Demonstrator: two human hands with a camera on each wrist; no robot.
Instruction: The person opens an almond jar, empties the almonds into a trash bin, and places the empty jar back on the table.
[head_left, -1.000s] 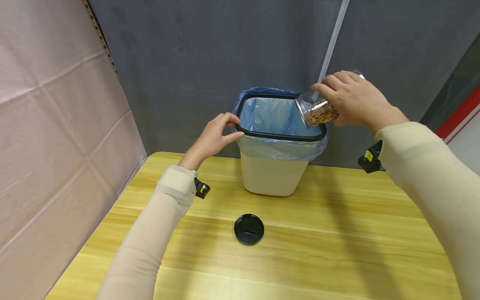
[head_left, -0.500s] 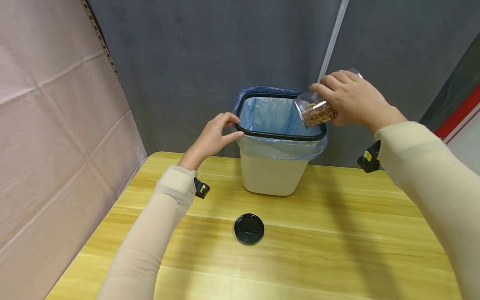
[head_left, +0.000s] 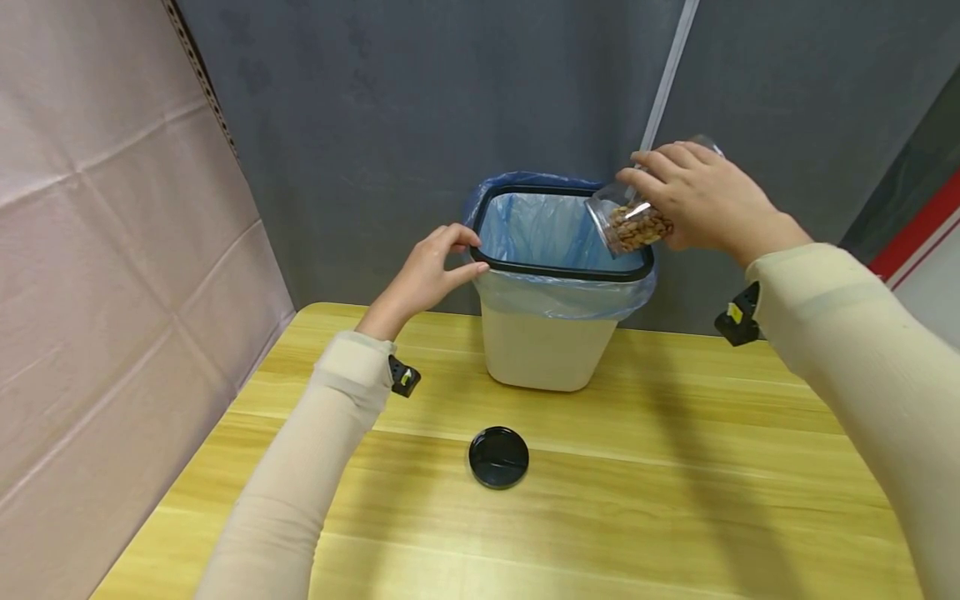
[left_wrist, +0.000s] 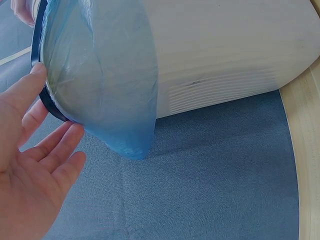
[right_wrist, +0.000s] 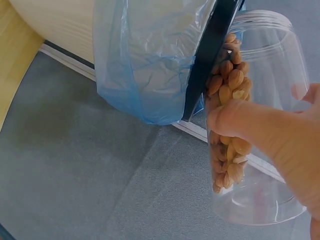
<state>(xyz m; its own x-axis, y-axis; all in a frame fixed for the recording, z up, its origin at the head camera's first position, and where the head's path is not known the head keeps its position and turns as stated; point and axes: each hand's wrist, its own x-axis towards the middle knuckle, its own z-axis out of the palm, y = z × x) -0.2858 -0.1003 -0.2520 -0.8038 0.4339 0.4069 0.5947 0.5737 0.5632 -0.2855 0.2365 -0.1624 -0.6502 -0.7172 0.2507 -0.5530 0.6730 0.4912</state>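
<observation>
A pale trash bin (head_left: 547,354) with a blue plastic liner (head_left: 532,229) and a black rim stands upright on the table. My left hand (head_left: 429,268) pinches the rim at its left front corner; the left wrist view shows thumb and fingertips at the black rim (left_wrist: 51,106). Over the bin's right side, my right hand (head_left: 701,196) grips a clear jar (right_wrist: 275,55) lying tilted, its lidless mouth above the liner. Almonds (right_wrist: 232,80) line the jar's lower side, and some are near its mouth. A round black lid (head_left: 498,457) lies on the table in front of the bin.
The wooden table (head_left: 600,517) reaches back to a dark grey partition (head_left: 420,100) close behind the bin. Pinkish cloth (head_left: 112,250) hangs along the left side. A red and white panel (head_left: 926,225) is at the far right.
My right hand and the jar have shifted very slightly left, and the almonds inside sit a little differently. My left hand, the bin and the lid have kept their places.
</observation>
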